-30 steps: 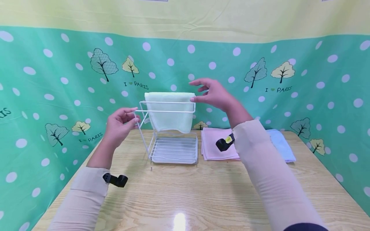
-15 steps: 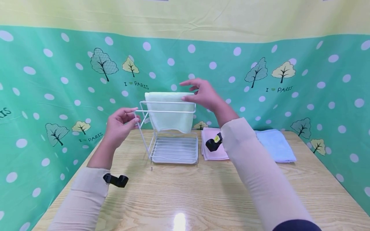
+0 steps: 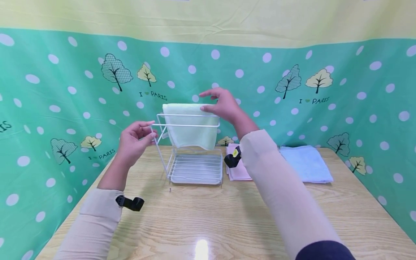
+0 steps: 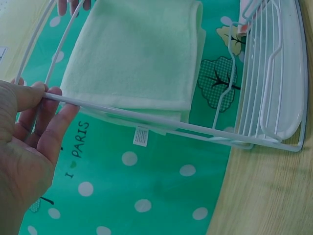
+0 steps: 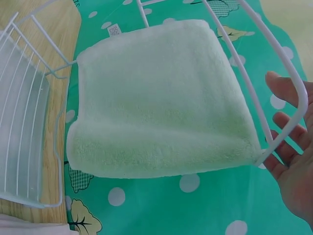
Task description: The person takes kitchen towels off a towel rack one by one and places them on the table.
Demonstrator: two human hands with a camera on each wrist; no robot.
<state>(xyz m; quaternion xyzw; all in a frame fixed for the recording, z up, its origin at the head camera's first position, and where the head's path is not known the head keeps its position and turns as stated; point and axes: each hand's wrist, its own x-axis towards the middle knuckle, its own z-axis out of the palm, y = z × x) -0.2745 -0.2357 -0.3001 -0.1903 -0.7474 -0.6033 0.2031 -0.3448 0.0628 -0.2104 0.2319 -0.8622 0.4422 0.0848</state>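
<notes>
Towel [image 3: 190, 126], pale green and folded, hangs over the top rear bar of a white wire rack [image 3: 191, 169], so both halves drop down w/ gravity and it stays put w/o any clip. Left hand [image 3: 134, 144] pinches the front bar at its left end btw thumb and fingers [image 4: 46, 110], prob. to keep the light rack from tipping or sliding on the wooden table [image 3: 211, 216]. Right hand [image 3: 224, 104] is at the towel's top right corner, fingers spread and relaxed; right wrist view shows the palm beside the bar's bend, gripping nothing, and contact w/ the cloth I cannot tell. Hands are apart, one at each side of the rack. Rack's tray sits low at the base, under the towel. Pink cloth [image 3: 238, 173] and blue cloth [image 3: 307, 162] lie flat to the right, near the rack, behind the right arm.
</notes>
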